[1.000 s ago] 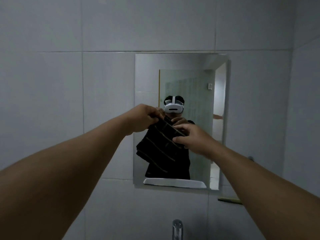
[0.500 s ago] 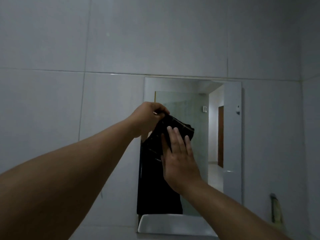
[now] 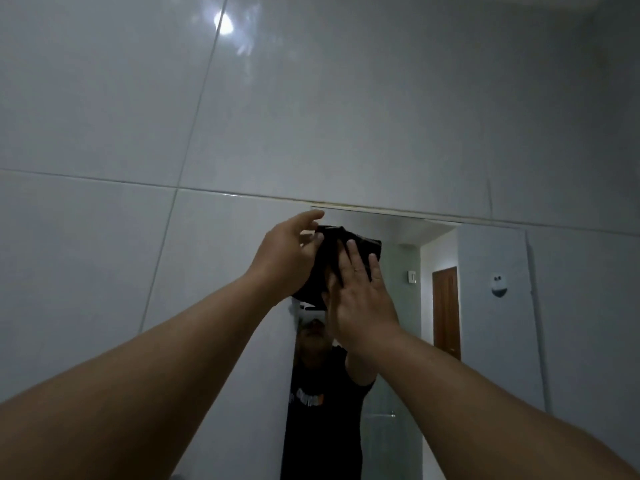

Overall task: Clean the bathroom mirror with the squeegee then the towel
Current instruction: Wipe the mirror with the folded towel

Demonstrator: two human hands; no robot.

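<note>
The mirror [image 3: 485,323] hangs on a white tiled wall, its top edge level with a grout line. A dark towel [image 3: 363,245] is bunched against the mirror's upper left corner. My right hand [image 3: 360,299] lies flat on the towel with fingers spread, pressing it to the glass. At the towel's left edge is my left hand [image 3: 287,261], fingers curled on the cloth and forefinger stretched towards the mirror's top corner. The squeegee is not in view.
Large glossy wall tiles [image 3: 311,116] surround the mirror on all sides. The glass reflects a person in a black shirt, a brown door [image 3: 446,310] and a small white wall fitting [image 3: 498,287].
Both hands and the towel have moved up the mirror, from its middle to its top left corner. My right hand went from pinching the towel to lying flat on it. The view has tilted upward.
</note>
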